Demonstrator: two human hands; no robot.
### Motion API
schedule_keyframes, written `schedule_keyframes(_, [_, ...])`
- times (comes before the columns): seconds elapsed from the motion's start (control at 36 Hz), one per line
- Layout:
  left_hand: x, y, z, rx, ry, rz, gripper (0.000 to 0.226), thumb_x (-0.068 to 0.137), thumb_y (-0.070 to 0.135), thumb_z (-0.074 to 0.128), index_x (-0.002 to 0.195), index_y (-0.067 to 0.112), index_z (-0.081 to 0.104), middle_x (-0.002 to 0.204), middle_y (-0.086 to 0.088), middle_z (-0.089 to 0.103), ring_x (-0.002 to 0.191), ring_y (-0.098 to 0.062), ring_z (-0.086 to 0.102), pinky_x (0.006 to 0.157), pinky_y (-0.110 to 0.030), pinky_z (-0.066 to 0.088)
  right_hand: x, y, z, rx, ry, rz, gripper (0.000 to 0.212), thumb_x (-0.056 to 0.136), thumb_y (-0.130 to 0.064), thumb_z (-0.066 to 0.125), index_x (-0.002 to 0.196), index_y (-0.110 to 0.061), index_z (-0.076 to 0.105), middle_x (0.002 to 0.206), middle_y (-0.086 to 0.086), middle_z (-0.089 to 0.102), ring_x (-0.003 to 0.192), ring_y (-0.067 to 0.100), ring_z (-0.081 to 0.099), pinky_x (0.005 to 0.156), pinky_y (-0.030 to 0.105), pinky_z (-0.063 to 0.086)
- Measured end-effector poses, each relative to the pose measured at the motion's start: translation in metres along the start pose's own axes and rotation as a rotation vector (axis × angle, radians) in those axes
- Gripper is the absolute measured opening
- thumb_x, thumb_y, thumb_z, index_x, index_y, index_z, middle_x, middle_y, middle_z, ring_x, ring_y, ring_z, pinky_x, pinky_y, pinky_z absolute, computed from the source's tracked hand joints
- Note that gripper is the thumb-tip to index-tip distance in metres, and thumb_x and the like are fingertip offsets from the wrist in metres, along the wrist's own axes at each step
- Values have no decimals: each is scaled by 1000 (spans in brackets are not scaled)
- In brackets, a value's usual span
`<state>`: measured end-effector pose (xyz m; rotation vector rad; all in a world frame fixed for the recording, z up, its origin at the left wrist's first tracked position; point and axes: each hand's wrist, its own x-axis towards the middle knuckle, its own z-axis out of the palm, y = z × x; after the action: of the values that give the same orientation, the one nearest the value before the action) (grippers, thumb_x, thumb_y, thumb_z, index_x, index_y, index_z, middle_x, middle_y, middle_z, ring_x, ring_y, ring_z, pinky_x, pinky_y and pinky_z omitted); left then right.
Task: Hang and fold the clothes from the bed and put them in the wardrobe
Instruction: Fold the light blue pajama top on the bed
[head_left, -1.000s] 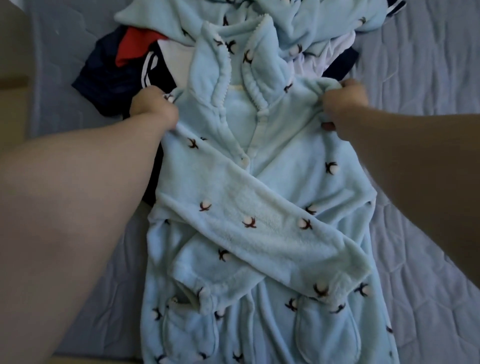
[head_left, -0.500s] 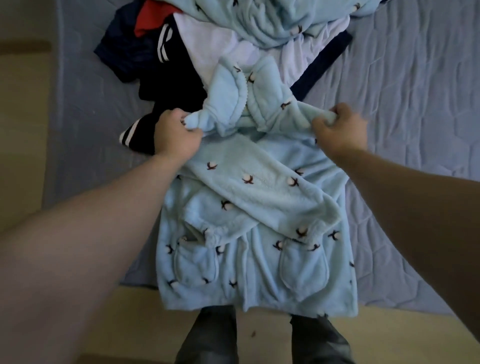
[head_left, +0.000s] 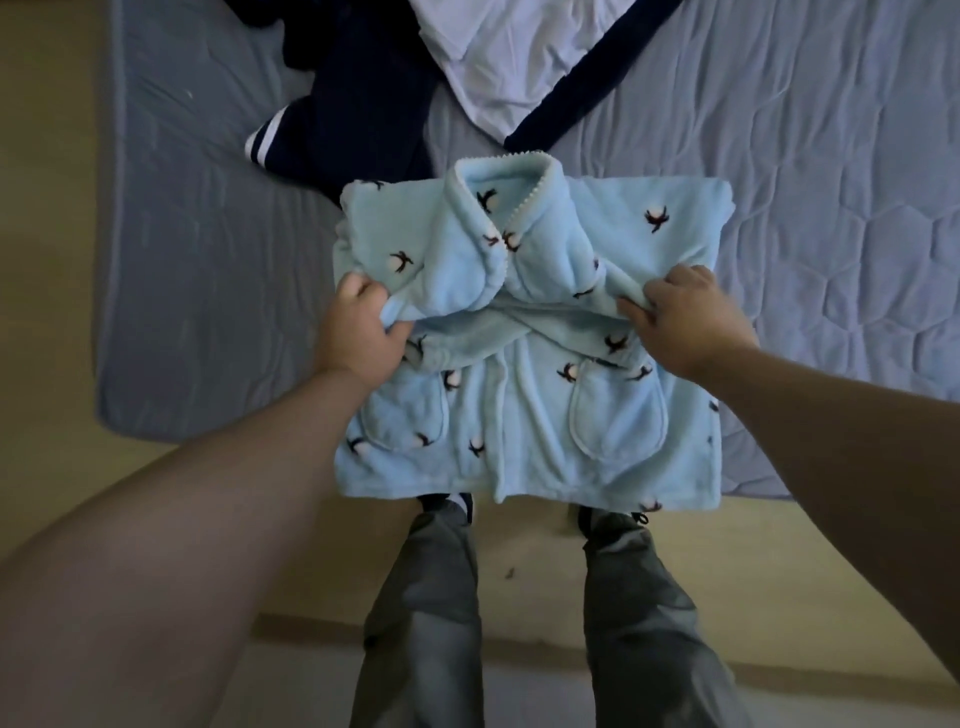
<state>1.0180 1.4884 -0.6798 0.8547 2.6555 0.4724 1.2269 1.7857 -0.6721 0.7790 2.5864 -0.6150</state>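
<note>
A light blue fleece pyjama top (head_left: 530, 395) with small dark-and-white flower prints lies at the bed's near edge, its upper half folded down over the lower half, collar facing up. My left hand (head_left: 361, 332) grips the folded edge on the left side. My right hand (head_left: 680, 317) pinches the same folded edge on the right. Its two pockets show below my hands, and the hem hangs a little over the mattress edge.
The grey-blue quilted mattress (head_left: 831, 208) fills the upper view. A dark navy garment with white stripes (head_left: 343, 119) and a white garment (head_left: 514, 57) lie behind the pyjama top. My legs in grey trousers (head_left: 426, 597) stand on the tan floor (head_left: 52, 260).
Both hands have drawn the pyjama top's shoulders toward me, folding its upper half down over the sleeves and lower half. The view has pulled back, and the other blue garment is out of view.
</note>
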Motion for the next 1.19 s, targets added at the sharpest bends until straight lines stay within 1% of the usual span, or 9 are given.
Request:
schedule_keyframes(0.25, [-62,1,-21,121,-28,220,26,81,19,65,73,-5,58,88,-23,54,68,-36,54,60,-42,47,-67,4,-2,-122,145,-182,43,99,-41,50,83,-2,62,82,10,48,92,36,52,59,36,36])
schedule_keyframes(0.39, [-112,-8,-14,212,-227,161,21,75,9,74,85,-6,63,97,-23,54,75,-37,56,66,-48,51,-112,7,17,-171,-6,-187,38,99,-41,54,89,-5,64,89,12,52,95,35,52,60,42,49])
schedule_keyframes(0.47, [-126,-13,-9,299,-348,175,17,74,5,73,83,-4,62,96,-22,52,77,-37,54,65,-49,52,-125,14,31,-211,-107,-188,36,99,-40,54,98,-6,65,97,15,54,102,37,52,62,41,47])
schedule_keyframes(0.58, [-137,-18,9,448,-464,159,17,84,7,64,100,4,64,112,-19,50,87,-38,55,74,-46,52,-128,9,51,-294,-227,-142,25,100,-32,50,120,-17,52,112,15,50,112,37,47,82,45,47])
schedule_keyframes(0.69, [-143,-13,23,441,-584,19,29,95,19,50,124,16,53,136,-14,43,100,-38,56,79,-44,49,-125,-3,65,-450,-403,-101,71,91,-23,56,148,-39,17,134,16,39,130,41,37,111,60,29])
schedule_keyframes(0.81, [-142,0,31,529,-698,25,46,92,7,50,134,24,38,145,-14,27,92,-36,61,70,-40,52,-127,-16,77,-493,-462,-79,86,94,-28,53,151,-47,-7,151,18,20,143,50,19,113,68,17])
schedule_keyframes(0.92, [-130,9,31,583,-744,1,44,92,7,51,131,23,41,134,-13,32,94,-34,59,68,-40,49,-126,-28,80,-539,-489,-42,80,95,-30,54,153,-44,0,152,17,21,142,53,21,111,66,22])
schedule_keyframes(1.06, [-101,11,21,451,-507,-72,22,96,14,45,116,18,54,112,-8,58,88,-33,63,69,-37,48,-105,-35,66,-431,-263,3,46,94,-31,46,139,-28,39,131,13,46,117,39,53,94,49,42])
schedule_keyframes(1.19, [-36,17,4,250,-124,-104,15,92,13,51,106,11,56,114,-17,56,101,-40,56,79,-47,45,-50,-36,39,-314,54,83,44,83,-16,52,126,-10,46,122,19,47,110,39,48,92,49,40])
